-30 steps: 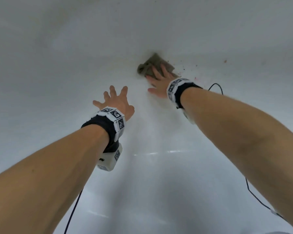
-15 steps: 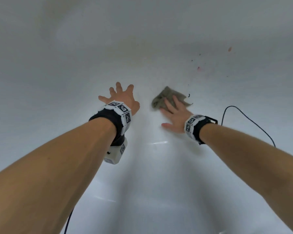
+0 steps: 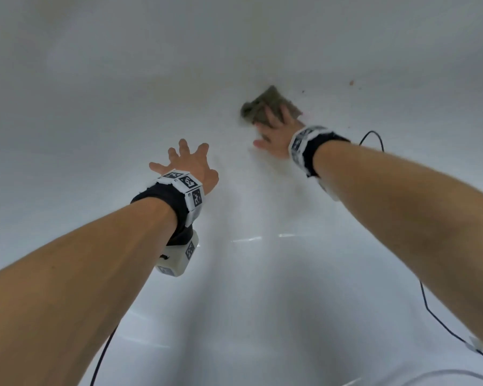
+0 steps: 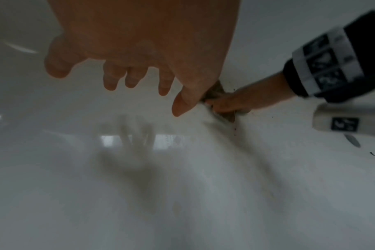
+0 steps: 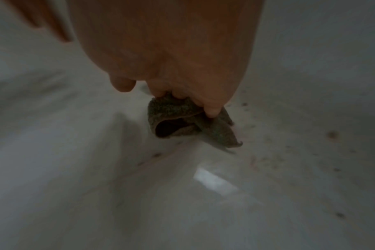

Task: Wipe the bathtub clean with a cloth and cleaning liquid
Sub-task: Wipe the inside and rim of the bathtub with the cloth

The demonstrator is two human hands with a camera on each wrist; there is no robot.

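Our right hand (image 3: 276, 132) presses the cloth (image 3: 265, 107) against the far end of the tub (image 3: 234, 288), fingers laid fairly flat on it with one fold pinned under a fingertip. Our left hand (image 3: 187, 165) is spread wide, holding nothing; we cannot tell whether it touches the tub floor. We judge the wiping is midway: the floor near us looks glossy, while brown specks (image 5: 332, 135) dot the surface just right of the cloth. We see no bottle. Only wristband markers show; no readable writing.
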